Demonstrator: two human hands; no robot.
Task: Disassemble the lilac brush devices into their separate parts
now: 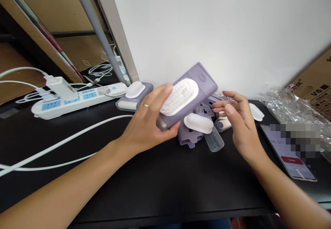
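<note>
My left hand (147,122) grips a purple box-shaped scrub brush (203,84) with an oval white bristle head (181,96), lifted and tilted above the table. My right hand (241,125) is raised with its fingers apart and holds nothing. Between the hands lie a loose white brush head (199,123), a purple plastic shell (190,138) and a clear plastic container (215,140). A white and purple part (223,125) sits partly hidden behind my right fingers. Another white brush head (256,112) lies to the right.
A similar purple brush (144,92) rests beside a white power strip (88,98) with plugs and cables. On the right are a phone (289,153), crumpled clear plastic wrap (292,108) and a cardboard box (315,80). A white wall (219,25) stands behind the black table (168,187).
</note>
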